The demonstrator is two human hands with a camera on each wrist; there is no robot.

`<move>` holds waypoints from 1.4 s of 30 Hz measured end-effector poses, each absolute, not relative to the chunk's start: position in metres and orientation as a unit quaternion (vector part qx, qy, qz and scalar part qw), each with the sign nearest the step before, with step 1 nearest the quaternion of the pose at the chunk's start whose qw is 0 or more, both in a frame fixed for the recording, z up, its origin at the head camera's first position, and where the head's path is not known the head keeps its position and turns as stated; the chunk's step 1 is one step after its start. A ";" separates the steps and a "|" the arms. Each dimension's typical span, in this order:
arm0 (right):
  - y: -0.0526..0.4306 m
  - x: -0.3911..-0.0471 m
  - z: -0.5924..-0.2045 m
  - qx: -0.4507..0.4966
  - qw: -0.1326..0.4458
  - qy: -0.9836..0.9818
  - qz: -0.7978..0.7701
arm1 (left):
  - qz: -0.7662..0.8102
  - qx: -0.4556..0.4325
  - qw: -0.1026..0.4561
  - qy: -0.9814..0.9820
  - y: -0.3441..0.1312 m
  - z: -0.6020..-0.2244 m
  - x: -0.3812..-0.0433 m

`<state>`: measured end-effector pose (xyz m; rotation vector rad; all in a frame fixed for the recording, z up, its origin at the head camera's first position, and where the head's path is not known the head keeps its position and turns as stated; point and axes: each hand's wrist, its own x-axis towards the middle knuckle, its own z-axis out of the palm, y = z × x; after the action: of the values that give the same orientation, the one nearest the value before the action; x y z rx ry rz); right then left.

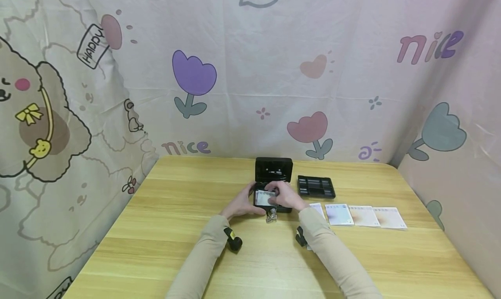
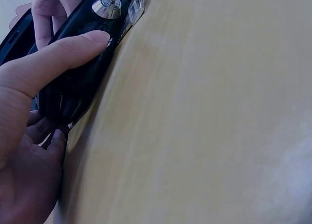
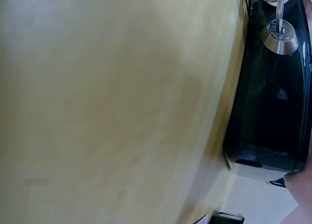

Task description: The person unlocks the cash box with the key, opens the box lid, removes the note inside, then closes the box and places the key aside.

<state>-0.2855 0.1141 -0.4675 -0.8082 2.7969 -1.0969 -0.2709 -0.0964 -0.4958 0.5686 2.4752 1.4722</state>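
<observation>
A small black cash box (image 1: 284, 209) stands on the table with its lid (image 1: 273, 165) raised. My left hand (image 1: 243, 204) grips the box's left end; in the left wrist view the thumb (image 2: 73, 53) lies along its front wall and the other fingers are at its end. Inside the box lies a stack of pale banknotes (image 1: 264, 198). With its fingers bent down into the box, my right hand (image 1: 286, 195) holds the notes by their right side. Keys on a ring (image 1: 271, 217) hang from the metal lock (image 3: 281, 37) at the front.
A black compartment tray (image 1: 316, 187) lies to the right of the box. Further right, several piles of banknotes (image 1: 339, 214) sit in a row, the nearest partly behind the right sleeve. A printed curtain (image 1: 242, 116) borders the back of the wooden table (image 1: 176, 203).
</observation>
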 end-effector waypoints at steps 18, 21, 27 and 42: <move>0.113 -0.286 -0.465 -0.236 0.007 0.877 -0.418 | 0.502 0.193 0.098 0.837 -0.095 -0.495 -0.272; 0.113 -0.285 -0.465 -0.241 0.004 0.870 -0.430 | 0.499 0.192 0.099 0.839 -0.096 -0.494 -0.271; 0.114 -0.284 -0.464 -0.240 0.012 0.866 -0.438 | 0.497 0.184 0.103 0.842 -0.095 -0.495 -0.271; 0.113 -0.278 -0.452 -0.207 -0.030 0.854 -0.476 | 0.500 0.182 0.107 0.840 -0.095 -0.494 -0.269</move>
<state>-0.2784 0.1129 -0.4516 -0.6637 2.7352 -1.5255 -0.2685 -0.0951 -0.4940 0.5365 2.4735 1.4721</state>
